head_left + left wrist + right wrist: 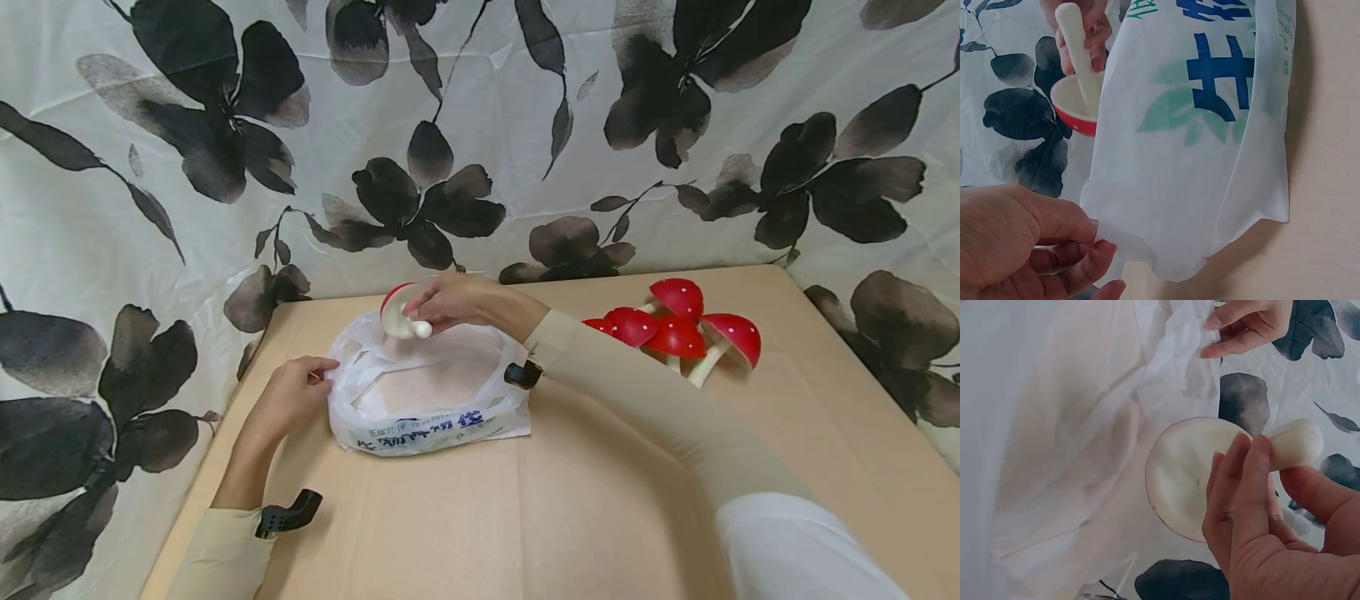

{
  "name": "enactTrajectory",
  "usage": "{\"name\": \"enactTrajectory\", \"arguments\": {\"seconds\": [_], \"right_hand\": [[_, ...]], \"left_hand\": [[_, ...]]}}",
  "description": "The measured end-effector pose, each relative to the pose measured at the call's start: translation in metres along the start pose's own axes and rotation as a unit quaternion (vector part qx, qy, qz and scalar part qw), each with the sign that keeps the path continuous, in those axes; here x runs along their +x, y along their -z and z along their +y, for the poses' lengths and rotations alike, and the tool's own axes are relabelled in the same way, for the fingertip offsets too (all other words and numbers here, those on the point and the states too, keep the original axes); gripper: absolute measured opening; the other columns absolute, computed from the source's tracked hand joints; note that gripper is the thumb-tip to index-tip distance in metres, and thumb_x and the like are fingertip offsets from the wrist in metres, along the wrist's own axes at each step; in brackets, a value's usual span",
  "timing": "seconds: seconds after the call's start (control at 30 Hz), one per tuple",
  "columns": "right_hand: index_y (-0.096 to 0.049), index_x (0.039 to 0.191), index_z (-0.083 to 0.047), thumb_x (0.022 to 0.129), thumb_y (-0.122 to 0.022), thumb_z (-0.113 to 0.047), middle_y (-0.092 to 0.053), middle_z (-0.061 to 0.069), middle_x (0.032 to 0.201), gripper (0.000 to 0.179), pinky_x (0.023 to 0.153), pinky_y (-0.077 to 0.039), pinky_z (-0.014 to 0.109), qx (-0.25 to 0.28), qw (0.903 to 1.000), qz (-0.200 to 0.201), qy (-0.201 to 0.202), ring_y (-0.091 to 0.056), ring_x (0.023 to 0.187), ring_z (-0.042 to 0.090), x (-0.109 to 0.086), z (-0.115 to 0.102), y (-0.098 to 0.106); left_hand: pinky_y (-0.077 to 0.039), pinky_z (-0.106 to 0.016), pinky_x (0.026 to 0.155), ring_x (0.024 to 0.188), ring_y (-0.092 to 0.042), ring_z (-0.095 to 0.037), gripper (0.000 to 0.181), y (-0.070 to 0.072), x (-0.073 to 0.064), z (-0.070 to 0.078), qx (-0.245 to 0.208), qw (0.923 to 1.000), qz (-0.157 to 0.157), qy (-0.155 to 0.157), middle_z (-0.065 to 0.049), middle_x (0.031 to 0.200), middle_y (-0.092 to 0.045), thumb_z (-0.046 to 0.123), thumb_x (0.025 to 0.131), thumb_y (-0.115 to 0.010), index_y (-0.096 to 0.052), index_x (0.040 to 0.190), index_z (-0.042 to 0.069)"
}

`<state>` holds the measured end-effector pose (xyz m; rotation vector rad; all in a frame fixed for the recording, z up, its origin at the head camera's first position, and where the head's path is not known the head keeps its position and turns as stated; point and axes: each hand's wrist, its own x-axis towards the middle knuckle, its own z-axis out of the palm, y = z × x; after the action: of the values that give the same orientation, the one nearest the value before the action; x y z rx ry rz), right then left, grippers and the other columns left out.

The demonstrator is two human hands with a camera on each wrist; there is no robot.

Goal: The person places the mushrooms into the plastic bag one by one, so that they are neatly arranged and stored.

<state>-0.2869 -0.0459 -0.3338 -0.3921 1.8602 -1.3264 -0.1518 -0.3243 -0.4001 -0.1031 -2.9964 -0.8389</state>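
A white plastic bag (442,429) with blue and green print lies on the table, its mouth facing up. At its left edge my left hand (294,396) pinches the plastic between thumb and fingers; the left wrist view shows that hand (1041,244) at the bag's corner (1160,250). Over the bag's far left rim, my right hand (461,302) holds a toy mushroom (397,312) by its white stem. Its cap is red outside, and the pale underside (1179,481) shows in the right wrist view. The fingers and thumb there curl round the stem (1297,445).
Several red mushrooms with white dots (678,333) lie in a cluster at the right rear of the wooden table (600,517), partly behind my right forearm. A white cloth with dark flowers (480,100) hangs behind the table. Each wrist wears a black band.
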Motion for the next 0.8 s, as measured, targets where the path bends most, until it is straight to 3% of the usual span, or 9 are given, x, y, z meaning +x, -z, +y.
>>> {"name": "enactTrajectory", "arguments": {"seconds": [0.17,0.3,0.5,0.8], "right_hand": [[-0.062,0.135,0.0,0.096,-0.064,-0.003,-0.061,0.01,0.122,0.039,0.097,-0.055,0.037,-0.008,0.9997,-0.024,-0.004,-0.064,0.093,0.021,0.012,0.0,-0.01],[-0.063,0.135,0.0,0.095,-0.066,-0.001,-0.059,0.009,0.122,0.04,0.101,-0.052,0.041,-0.009,0.9998,-0.019,-0.002,-0.064,0.09,0.02,0.02,0.0,-0.019],[-0.063,0.13,0.006,0.094,-0.066,0.004,-0.061,0.011,0.117,0.037,0.093,-0.056,0.036,0.005,0.9999,0.009,0.009,-0.065,0.085,0.017,0.033,0.001,-0.035],[-0.068,0.123,0.005,0.092,-0.07,0.0,-0.06,0.008,0.099,0.031,0.087,-0.058,0.032,-0.026,0.9975,0.061,0.027,-0.061,0.077,0.014,0.047,0.008,-0.057]], "left_hand": [[-0.05,-0.043,0.079,0.092,-0.063,-0.033,0.031,0.0,0.0,0.0,-0.002,1.0,0.004,-0.003,-0.024,0.106,-0.067,-0.003,0.089,-0.062,-0.068,0.119,-0.01],[-0.05,-0.043,0.079,0.092,-0.063,-0.033,0.031,0.0,-0.001,0.002,-0.002,1.0,0.006,-0.003,-0.025,0.106,-0.067,-0.003,0.089,-0.062,-0.068,0.119,-0.011],[-0.049,-0.04,0.078,0.091,-0.061,-0.031,0.031,0.001,-0.001,0.004,-0.006,0.9999,0.011,-0.001,-0.024,0.107,-0.066,-0.003,0.091,-0.062,-0.068,0.121,-0.01],[-0.05,-0.031,0.073,0.091,-0.063,-0.031,0.033,0.0,0.0,0.001,-0.013,0.9998,0.01,-0.006,-0.025,0.109,-0.066,-0.003,0.092,-0.061,-0.066,0.123,-0.011]]}}
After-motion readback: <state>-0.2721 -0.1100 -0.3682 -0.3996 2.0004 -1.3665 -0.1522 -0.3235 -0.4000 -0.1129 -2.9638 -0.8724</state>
